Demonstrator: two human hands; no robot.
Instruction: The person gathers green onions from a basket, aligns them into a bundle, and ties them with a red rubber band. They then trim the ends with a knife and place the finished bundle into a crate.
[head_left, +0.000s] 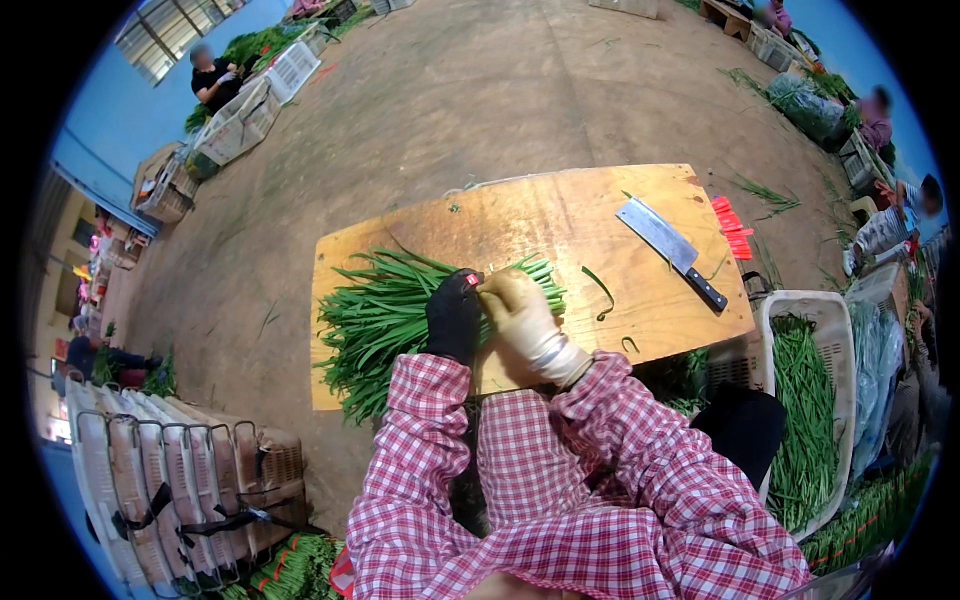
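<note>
A bunch of long green leafy stalks, resembling garlic chives, lies across a wooden board, leaves to the left and pale cut ends to the right. My left hand, in a black glove, presses around the bunch near its middle. A small piece of red tape or band shows at its fingertips. My right hand, in a whitish glove, meets the left at the bunch, its fingertips pinched together; what lies between them is hidden. A cleaver with a black handle lies on the board's right part. Loose leaf scraps lie beside the stalk ends.
The wooden board spans the front. Red strips lie by its right edge. A white crate of green stalks stands right; stacked crates and banded bunches are lower left. Several people sit along the walls.
</note>
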